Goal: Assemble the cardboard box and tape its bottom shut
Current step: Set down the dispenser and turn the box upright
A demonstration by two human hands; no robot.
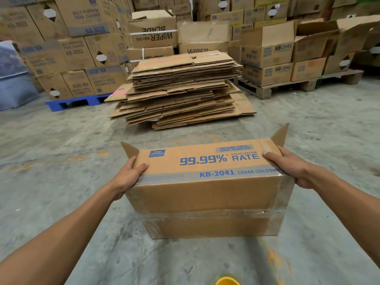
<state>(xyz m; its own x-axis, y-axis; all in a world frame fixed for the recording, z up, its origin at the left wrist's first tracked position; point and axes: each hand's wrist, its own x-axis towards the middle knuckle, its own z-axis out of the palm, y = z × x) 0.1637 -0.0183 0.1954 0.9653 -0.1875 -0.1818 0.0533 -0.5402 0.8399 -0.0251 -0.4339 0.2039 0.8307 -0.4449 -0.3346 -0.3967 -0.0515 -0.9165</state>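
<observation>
The cardboard box is held tipped on its side above the concrete floor, its taped bottom turned toward the camera. Clear tape is seen along the centre seam. The left hand is clamped on the box's left edge, fingers wrapped; the right hand is clamped on its right edge. Beyond the box, a stack of flattened cartons is set well apart; bare floor lies around the box.

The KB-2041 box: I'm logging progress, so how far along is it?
Done: the box is squared up, with clear tape along its near-face seam. In hand: the left hand and right hand grip its ends. Left: far-side flaps stand open; nothing more to tape shows.
</observation>
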